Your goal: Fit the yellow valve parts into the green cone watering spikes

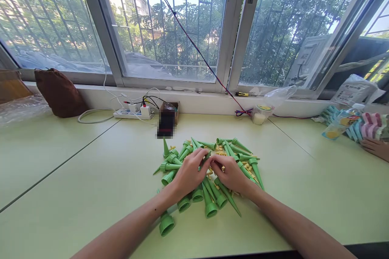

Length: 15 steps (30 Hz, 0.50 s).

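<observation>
Over a pile of green plastic watering spikes, my left hand (pixel 192 171) is closed around one green spike (pixel 208 156), mostly hidden by the fingers. My right hand (pixel 230 173) meets it with thumb and fingertips pinched together; whatever lies between them is too small or hidden to make out. Cone-shaped spikes with wide, hollow caps lie on both sides, and several, such as one spike (pixel 210 206), point away from me. Small yellow plastic pieces (pixel 243 173) are scattered among them, some right under my hands.
The pile sits on a pale green table (pixel 100 194). Behind it are a pixelated dark object (pixel 165 123), a power strip (pixel 133 114) and a plastic cup (pixel 260 114). At far right, another person's hand (pixel 376 148) rests near a bottle (pixel 343 122). A brown bag (pixel 60 94) stands left.
</observation>
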Motion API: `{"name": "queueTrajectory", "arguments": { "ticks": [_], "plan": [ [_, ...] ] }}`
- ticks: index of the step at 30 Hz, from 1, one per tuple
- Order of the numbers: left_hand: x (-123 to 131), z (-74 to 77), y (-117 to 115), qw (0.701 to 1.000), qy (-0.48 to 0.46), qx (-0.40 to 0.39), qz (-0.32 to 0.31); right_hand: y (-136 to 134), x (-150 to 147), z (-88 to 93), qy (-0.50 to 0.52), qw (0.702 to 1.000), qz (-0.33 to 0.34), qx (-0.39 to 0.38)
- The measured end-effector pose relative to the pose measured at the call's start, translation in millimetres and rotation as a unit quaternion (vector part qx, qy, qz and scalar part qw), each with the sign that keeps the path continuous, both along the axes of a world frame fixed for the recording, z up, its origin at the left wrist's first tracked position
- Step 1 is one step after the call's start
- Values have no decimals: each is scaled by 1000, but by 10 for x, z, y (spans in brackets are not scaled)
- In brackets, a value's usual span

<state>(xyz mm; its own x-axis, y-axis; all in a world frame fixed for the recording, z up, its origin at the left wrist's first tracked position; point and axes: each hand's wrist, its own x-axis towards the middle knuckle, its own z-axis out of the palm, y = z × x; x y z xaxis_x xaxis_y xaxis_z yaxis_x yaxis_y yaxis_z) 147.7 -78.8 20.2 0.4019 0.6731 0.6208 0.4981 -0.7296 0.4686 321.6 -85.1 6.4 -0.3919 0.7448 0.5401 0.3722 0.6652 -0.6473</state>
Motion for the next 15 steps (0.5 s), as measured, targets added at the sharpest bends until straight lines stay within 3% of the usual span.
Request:
{"name": "queueTrajectory", "arguments": {
  "ticks": [15],
  "plan": [
    [2, 5, 7, 1000, 11, -2, 1, -8, -6, 27, 2, 1000, 3, -8]
  ]
}}
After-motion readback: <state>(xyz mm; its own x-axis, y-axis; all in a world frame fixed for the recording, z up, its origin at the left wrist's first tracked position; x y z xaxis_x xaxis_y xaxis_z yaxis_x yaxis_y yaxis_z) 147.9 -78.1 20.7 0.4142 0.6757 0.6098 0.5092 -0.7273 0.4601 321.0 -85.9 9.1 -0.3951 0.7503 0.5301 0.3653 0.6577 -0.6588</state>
